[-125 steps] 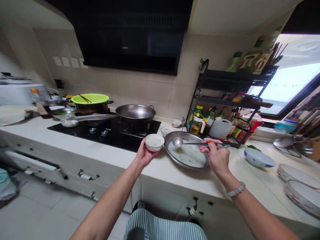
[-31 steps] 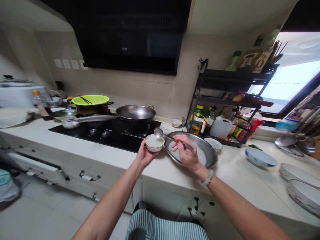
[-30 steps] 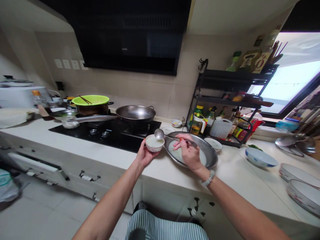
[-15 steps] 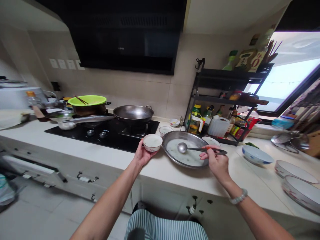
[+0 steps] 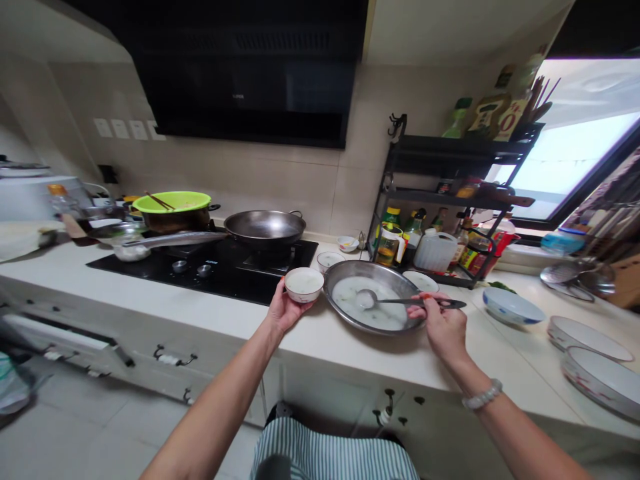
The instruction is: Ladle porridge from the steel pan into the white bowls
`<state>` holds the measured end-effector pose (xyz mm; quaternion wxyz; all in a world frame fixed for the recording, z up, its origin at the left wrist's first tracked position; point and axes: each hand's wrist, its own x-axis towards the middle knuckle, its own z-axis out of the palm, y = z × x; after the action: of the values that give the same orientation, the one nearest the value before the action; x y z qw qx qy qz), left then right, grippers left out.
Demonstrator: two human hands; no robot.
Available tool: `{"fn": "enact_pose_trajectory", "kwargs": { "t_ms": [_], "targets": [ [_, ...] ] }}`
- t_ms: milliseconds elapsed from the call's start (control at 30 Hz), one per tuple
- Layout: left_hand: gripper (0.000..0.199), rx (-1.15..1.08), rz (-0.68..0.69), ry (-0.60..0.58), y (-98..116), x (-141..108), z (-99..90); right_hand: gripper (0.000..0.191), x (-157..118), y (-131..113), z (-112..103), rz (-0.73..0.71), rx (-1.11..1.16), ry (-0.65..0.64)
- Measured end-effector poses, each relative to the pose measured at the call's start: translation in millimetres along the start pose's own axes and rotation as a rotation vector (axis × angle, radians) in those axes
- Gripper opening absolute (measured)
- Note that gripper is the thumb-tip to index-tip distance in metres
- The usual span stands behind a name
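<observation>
My left hand (image 5: 286, 308) grips a small patterned bowl (image 5: 304, 297) of whitish, soupy food by its left side and underside. It is close to the left rim of a wide steel basin (image 5: 345, 319) that holds the same pale liquid with small bits in it. Over the basin's right side, my right hand (image 5: 445, 327) is closed on the dark handle of a ladle (image 5: 367, 299), whose round head sits in the liquid. Behind the basin are another small filled bowl (image 5: 330, 260) and, to the right, a filled bowl (image 5: 421, 281) partly hidden by the rim.
A wok (image 5: 265, 228) and a pot with a green colander (image 5: 173, 202) stand on the black stove (image 5: 215, 277). A rack (image 5: 450, 197) of bottles is behind the basin. Blue-patterned bowl (image 5: 513, 307) and larger bowls (image 5: 603, 380) lie at right.
My right hand has shifted slightly right and down with the ladle, and the ladle's head has dipped into the liquid. My left hand holds the bowl in nearly the same place.
</observation>
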<state>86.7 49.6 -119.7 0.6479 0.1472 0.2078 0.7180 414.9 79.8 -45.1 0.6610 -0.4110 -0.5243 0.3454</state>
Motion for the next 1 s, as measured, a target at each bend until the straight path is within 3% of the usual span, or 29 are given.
{"fn": "enact_pose_trajectory", "kwargs": {
  "t_ms": [433,1000],
  "targets": [
    [0.06,-0.014,-0.003,-0.013,0,0,1.0,0.032,11,2,-7,0.033,0.164,0.1],
    [0.057,-0.009,0.003,-0.012,0,0,-0.2,0.029,13,9,-9,0.11,0.257,0.097]
  ]
}}
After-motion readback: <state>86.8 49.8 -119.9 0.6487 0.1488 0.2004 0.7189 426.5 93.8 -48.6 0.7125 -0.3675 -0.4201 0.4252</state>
